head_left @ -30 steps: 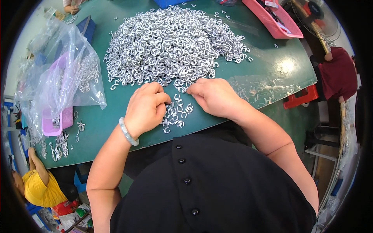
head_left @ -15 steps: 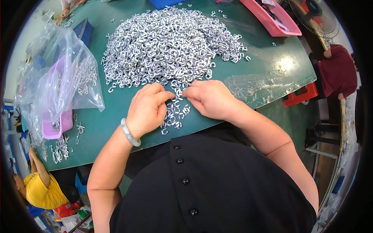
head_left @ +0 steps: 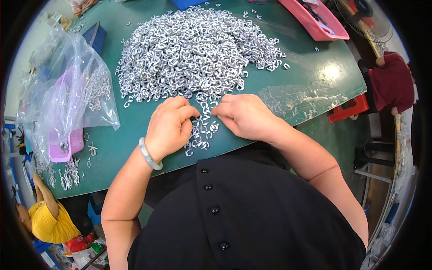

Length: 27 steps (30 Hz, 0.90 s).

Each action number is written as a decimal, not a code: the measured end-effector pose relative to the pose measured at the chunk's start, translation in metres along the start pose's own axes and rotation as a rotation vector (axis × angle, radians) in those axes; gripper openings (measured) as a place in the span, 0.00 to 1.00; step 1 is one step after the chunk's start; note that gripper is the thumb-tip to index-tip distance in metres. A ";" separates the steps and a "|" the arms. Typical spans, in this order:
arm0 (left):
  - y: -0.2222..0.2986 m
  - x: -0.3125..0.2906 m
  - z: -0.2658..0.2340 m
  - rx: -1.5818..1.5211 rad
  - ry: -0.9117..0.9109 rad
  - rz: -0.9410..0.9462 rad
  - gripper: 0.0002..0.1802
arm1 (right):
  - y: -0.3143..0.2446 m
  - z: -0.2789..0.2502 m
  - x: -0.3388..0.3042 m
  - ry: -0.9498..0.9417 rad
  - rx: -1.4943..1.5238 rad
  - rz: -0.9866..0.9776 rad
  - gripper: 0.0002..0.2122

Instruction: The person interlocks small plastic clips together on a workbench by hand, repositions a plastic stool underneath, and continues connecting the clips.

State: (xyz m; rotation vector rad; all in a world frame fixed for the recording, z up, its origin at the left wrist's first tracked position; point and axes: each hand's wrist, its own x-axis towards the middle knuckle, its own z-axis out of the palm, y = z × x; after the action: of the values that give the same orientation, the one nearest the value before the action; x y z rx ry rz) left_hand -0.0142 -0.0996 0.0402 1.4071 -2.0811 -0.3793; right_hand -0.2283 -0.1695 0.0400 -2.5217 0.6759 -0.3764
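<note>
A large heap of small silvery C-shaped metal pieces (head_left: 184, 54) covers the middle of the green table (head_left: 292, 78). From its near edge a thin trail of loose pieces (head_left: 204, 130) runs toward me. On the left of the trail is my left hand (head_left: 170, 121), a pale bangle (head_left: 150, 155) at its wrist, with bent fingers and the index fingertip at the pieces. Facing it, my right hand (head_left: 243, 114) has thumb and fingertips drawn together beside the trail. Whatever lies between the fingertips of either hand is too small to make out.
At the left, a clear plastic bag (head_left: 96, 90) of metal parts lies over a lilac basket (head_left: 60, 150). A pink basket (head_left: 317, 20) stands at the far right, with a red stool (head_left: 348, 109) beyond the table edge. People sit at left in yellow (head_left: 54, 222) and at right in dark red (head_left: 392, 81).
Both hands keep nearly the same place, with only slight finger movement. A few loose pieces in the trail lie a little differently.
</note>
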 end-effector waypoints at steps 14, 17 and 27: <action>-0.001 -0.006 -0.002 -0.006 -0.031 -0.015 0.14 | -0.007 0.009 0.029 0.004 -0.309 -0.154 0.02; 0.000 -0.006 -0.001 -0.020 0.017 -0.028 0.13 | -0.005 0.013 0.029 0.027 -0.259 -0.138 0.02; 0.005 0.003 0.006 -0.027 0.017 -0.027 0.13 | -0.001 0.002 0.018 0.080 -0.002 -0.007 0.03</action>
State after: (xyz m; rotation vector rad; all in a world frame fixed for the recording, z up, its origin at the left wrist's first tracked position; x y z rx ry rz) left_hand -0.0219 -0.1014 0.0393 1.4190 -2.0385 -0.4035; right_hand -0.2124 -0.1774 0.0407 -2.5229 0.6985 -0.4816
